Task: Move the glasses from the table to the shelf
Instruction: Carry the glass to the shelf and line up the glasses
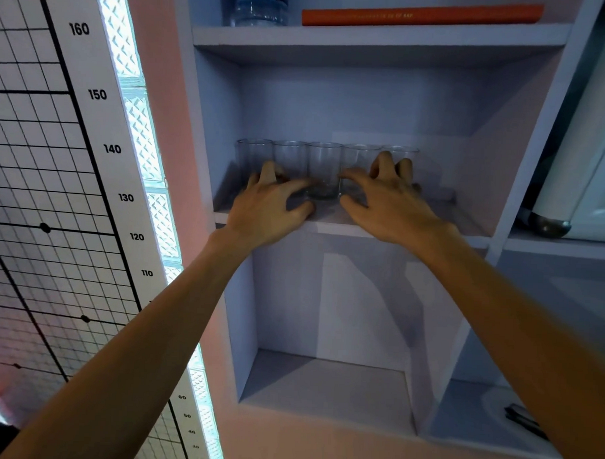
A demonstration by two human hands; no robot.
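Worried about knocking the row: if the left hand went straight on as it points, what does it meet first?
Probably the second glass from the left, just beyond the fingertips of the left hand; depth is unclear, so it may already touch.

The height scale [84,63] reads 160, 150, 140 — down to 110.

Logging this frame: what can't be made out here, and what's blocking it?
Head view:
Whether the left hand or right hand grips any of the glasses: fingers blurred, covering their bases.
Rightmost glass: mostly behind the right hand.
Bottle: cut off by the top edge.
Orange book: spine lettering too small.
Dark object, lower right compartment: partly behind the right forearm.
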